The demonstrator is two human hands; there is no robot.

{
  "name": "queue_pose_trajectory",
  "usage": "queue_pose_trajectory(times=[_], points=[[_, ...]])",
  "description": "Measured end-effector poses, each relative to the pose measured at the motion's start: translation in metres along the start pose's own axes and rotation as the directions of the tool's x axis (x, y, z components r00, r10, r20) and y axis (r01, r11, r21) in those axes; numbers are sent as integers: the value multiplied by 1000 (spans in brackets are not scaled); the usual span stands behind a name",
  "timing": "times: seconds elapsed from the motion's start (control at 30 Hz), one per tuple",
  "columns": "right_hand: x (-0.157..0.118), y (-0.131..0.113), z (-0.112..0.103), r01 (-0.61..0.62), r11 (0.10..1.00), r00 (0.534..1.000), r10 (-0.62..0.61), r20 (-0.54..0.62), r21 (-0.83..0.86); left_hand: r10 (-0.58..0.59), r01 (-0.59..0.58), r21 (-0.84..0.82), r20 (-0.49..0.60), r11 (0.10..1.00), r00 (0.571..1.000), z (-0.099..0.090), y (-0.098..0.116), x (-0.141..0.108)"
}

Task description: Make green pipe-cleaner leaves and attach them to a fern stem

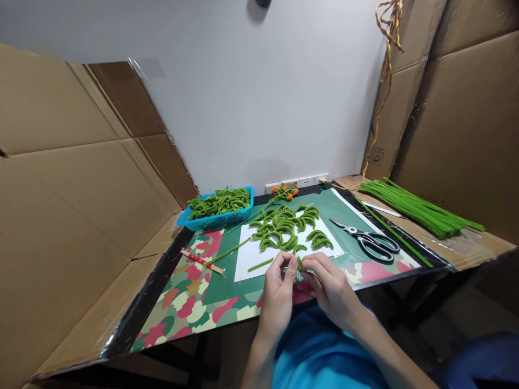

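Close together at the front edge of the table are my left hand [279,283] and my right hand [330,281], both with fingers pinched. A short green pipe cleaner [299,263] shows between the fingertips, mostly hidden by them. Just beyond, a pile of bent, leaf-like green pipe cleaner pieces [279,224] lies on a white sheet of paper [243,265]. A small group of curved pieces [319,239] sits apart on the right. One straight cut piece [260,265] rests left of my left hand.
A blue basket [214,220] full of green pieces stands back left. Black-handled scissors [368,240] lie right, near a bundle of long green pipe cleaners [421,208]. Orange flowers [286,192] lie at the back; a red-wrapped stick [201,261] is left. Cardboard walls [73,178] flank the table.
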State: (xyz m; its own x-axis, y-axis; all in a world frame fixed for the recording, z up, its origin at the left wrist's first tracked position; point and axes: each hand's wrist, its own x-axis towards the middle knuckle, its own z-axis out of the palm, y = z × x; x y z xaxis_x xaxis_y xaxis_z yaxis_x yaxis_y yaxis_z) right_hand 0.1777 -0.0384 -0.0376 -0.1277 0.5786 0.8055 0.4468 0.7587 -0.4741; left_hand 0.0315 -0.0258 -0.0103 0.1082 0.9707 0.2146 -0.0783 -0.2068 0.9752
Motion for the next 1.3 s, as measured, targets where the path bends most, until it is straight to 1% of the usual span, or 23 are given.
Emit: queue_pose_trajectory(times=[0.23,0.37,0.53,0.63,0.7,0.77,0.83,0.9,1.0,1.1,1.17,1.3], points=[[-1,-1,0,-23,1000,997,24,-77,18,27,-28,42,18,999,999,0,-3,0],[-2,-1,0,-44,999,992,45,-119,13,11,-12,44,8,999,1000,0,-6,-1],[-3,1,0,-63,996,994,69,-87,66,-9,9,17,-13,1000,1000,0,-7,-1],[-1,0,-4,-138,981,985,151,-84,137,-20,20,-22,3,1000,1000,0,-7,-2],[0,-1,-9,-207,959,972,223,-67,192,-23,24,-11,17,1000,1000,1,-7,-3],[2,-1,-15,-238,947,967,251,-36,216,-23,23,19,25,1000,999,1,-7,-3],[4,1,-21,-214,957,976,220,-7,196,-14,12,35,37,999,999,2,-6,-3],[4,5,-25,-161,975,987,160,20,154,-3,0,36,67,999,998,2,-4,-4],[3,12,-28,-92,991,996,90,27,97,8,-13,49,101,999,995,2,-1,-3],[2,17,-26,-56,997,998,55,8,47,0,-7,87,88,996,996,0,3,-1],[2,17,-23,-37,999,999,38,-6,22,-23,15,81,91,997,996,-1,3,0],[4,13,-19,20,1000,994,-22,-104,-15,-80,72,52,155,996,985,-5,-1,0]])
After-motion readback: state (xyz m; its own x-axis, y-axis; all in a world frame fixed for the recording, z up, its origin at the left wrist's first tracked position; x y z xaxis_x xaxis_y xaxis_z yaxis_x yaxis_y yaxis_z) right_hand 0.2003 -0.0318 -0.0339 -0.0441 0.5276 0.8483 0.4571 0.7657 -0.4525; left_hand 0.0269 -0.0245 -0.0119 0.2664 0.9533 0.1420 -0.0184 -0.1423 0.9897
